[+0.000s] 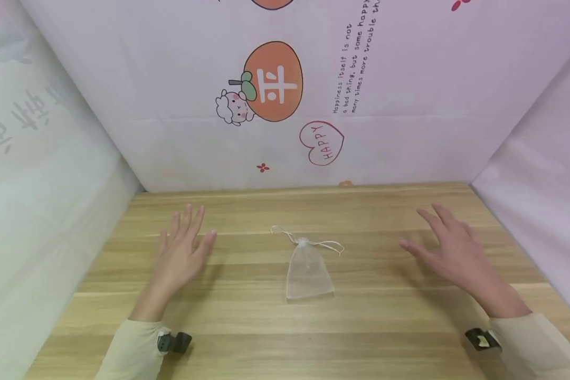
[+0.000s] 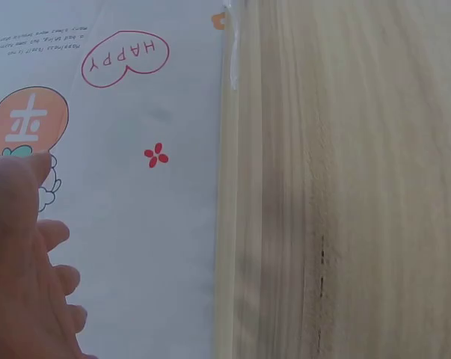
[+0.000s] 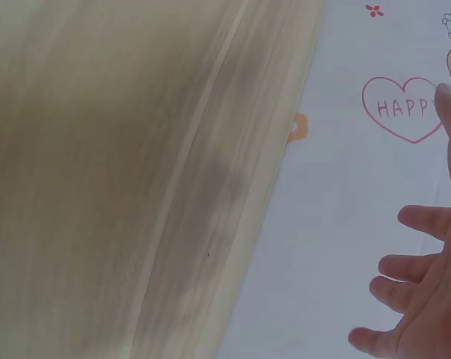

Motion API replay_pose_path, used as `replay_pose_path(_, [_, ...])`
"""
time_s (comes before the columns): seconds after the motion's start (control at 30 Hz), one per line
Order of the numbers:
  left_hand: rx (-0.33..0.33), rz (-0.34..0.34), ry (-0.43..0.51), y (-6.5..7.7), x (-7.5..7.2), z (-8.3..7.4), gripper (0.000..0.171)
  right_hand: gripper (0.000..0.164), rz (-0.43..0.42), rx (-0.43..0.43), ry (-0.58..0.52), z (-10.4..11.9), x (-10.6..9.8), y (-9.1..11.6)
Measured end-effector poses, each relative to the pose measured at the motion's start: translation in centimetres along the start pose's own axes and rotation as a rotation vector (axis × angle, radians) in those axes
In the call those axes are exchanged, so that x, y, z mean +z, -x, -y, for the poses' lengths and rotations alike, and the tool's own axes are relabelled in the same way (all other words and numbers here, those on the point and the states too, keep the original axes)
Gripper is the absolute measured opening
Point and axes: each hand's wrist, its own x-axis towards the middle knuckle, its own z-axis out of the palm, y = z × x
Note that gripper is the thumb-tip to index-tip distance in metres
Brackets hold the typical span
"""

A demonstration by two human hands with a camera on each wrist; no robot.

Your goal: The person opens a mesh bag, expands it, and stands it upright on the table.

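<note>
A small sheer white drawstring pouch (image 1: pixel 309 272) lies flat near the middle of the wooden table. Its neck is gathered, and the thin white cords loop out to both sides, toward the back. To the left of the pouch is my left hand (image 1: pixel 178 256), fingers spread and holding nothing. On the other side, farther from the pouch, my right hand (image 1: pixel 456 253) has its fingers apart and also holds nothing. In the wrist views, the left hand (image 2: pixel 23 262) and right hand (image 3: pixel 427 292) show against the printed backdrop, with no object in them.
The wood-grain table (image 1: pixel 218 338) ends at a white backdrop (image 1: pixel 185 142) printed with an orange fruit, a heart and text. White cloth walls (image 1: pixel 52 211) flank it on both sides. Each sleeve cuff carries a dark strap device (image 1: pixel 173 343).
</note>
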Motion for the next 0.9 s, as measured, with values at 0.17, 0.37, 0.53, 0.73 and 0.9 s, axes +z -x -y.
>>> replay_pose_path(0.17, [0.016,-0.007,0.13,-0.3,-0.1,-0.1,0.066,0.087,0.016,0.041,-0.129,0.8,-0.3,-0.3])
replay_pose_path(0.37, [-0.036,0.004,0.361,-0.2,-0.1,-0.3,0.064,0.082,0.023,0.064,-0.285,1.6,-0.5,-0.5])
replay_pose_path(0.53, [-0.031,0.011,0.557,-0.1,0.0,-0.7,0.062,0.078,0.052,0.088,-0.399,1.8,-0.5,-0.4])
replay_pose_path(0.73, [-0.064,0.033,0.749,-0.1,-0.2,-0.8,0.061,0.071,0.092,0.114,-0.494,1.8,-0.6,-0.3])
replay_pose_path(0.9, [-0.109,0.06,0.867,-0.1,-0.4,-0.7,0.062,0.066,0.112,0.123,-0.617,1.9,-0.4,-0.2])
